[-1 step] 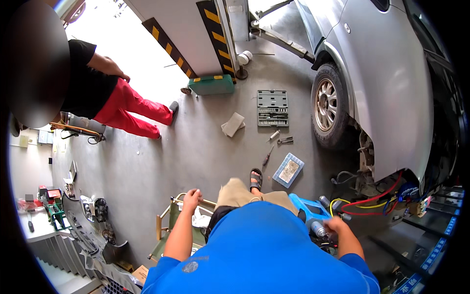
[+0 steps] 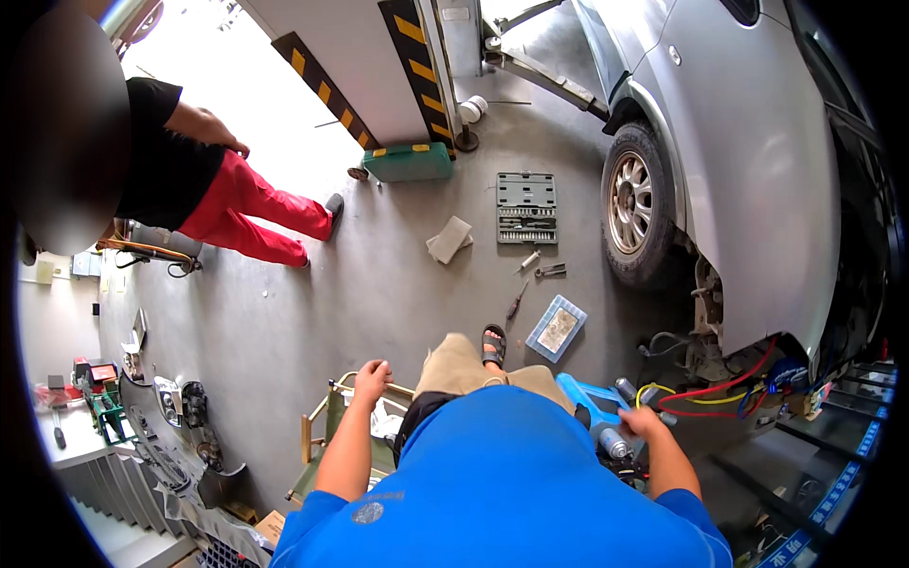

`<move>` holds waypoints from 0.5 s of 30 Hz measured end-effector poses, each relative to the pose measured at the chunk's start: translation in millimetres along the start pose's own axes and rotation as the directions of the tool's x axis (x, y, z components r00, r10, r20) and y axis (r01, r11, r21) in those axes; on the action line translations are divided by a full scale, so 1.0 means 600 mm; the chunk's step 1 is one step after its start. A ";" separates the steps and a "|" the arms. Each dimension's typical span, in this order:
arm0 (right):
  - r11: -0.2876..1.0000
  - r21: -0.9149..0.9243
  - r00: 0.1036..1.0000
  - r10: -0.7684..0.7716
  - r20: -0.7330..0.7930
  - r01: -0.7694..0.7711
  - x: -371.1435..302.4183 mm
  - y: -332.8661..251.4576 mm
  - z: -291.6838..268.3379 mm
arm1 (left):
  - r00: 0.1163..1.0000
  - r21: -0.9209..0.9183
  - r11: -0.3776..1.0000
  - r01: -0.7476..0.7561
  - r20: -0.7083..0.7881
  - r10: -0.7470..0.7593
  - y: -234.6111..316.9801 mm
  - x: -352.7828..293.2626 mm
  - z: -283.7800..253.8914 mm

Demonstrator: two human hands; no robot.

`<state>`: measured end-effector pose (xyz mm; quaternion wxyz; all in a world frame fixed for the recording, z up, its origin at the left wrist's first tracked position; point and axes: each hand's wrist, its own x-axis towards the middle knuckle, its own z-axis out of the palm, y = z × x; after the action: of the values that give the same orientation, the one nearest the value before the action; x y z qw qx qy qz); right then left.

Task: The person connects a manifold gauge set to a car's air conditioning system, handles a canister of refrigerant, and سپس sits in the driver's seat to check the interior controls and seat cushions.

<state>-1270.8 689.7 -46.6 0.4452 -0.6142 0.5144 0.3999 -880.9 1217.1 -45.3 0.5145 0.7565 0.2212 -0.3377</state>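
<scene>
My left hand (image 2: 376, 379) is raised beside the frame of a green folding chair (image 2: 327, 426), its fingers curled together. Whatever they may hold is hidden from above. My right hand (image 2: 644, 423) is over the edge of a blue plastic tray (image 2: 587, 396), fingers bent; I cannot make out anything in them. Just below that hand stands a spray can (image 2: 615, 443) with a silvery top, and dark items lie beside it. A second small can (image 2: 626, 388) is on the tray's far side. Yellow and red hoses (image 2: 701, 390) run from there toward the car.
A silver car (image 2: 739, 170) with its wheel (image 2: 632, 194) exposed fills the right. On the floor ahead lie an open socket set (image 2: 527, 208), a screwdriver (image 2: 517, 301) and a blue parts box (image 2: 557, 329). A person in red trousers (image 2: 251, 208) stands at left.
My right hand has shifted slightly forward and left, from beside the spray can to the tray's edge. The left hand has hardly moved.
</scene>
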 end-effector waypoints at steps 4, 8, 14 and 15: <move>0.914 0.040 0.896 -0.386 -0.218 0.403 0.023 -0.258 -0.002 | 0.999 0.134 0.991 0.004 0.031 -0.008 0.074 0.079 0.020; 0.859 0.247 0.890 -0.403 -0.213 0.448 0.034 -0.467 -0.037 | 0.986 0.080 0.982 0.169 -0.022 -0.168 0.124 0.168 0.002; 0.915 0.067 0.829 -0.328 -0.453 0.399 0.095 -0.629 -0.167 | 0.947 0.102 0.943 0.318 -0.088 -0.309 0.273 0.299 -0.009; 0.893 0.010 0.774 -0.383 -0.504 0.449 0.098 -0.655 -0.194 | 0.954 0.175 0.938 0.300 -0.065 -0.293 0.304 0.316 -0.006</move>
<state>-870.1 591.3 -16.0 0.4167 -0.7632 0.4859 0.0883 -627.8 1149.8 -70.0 0.3818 0.7648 0.3104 -0.4159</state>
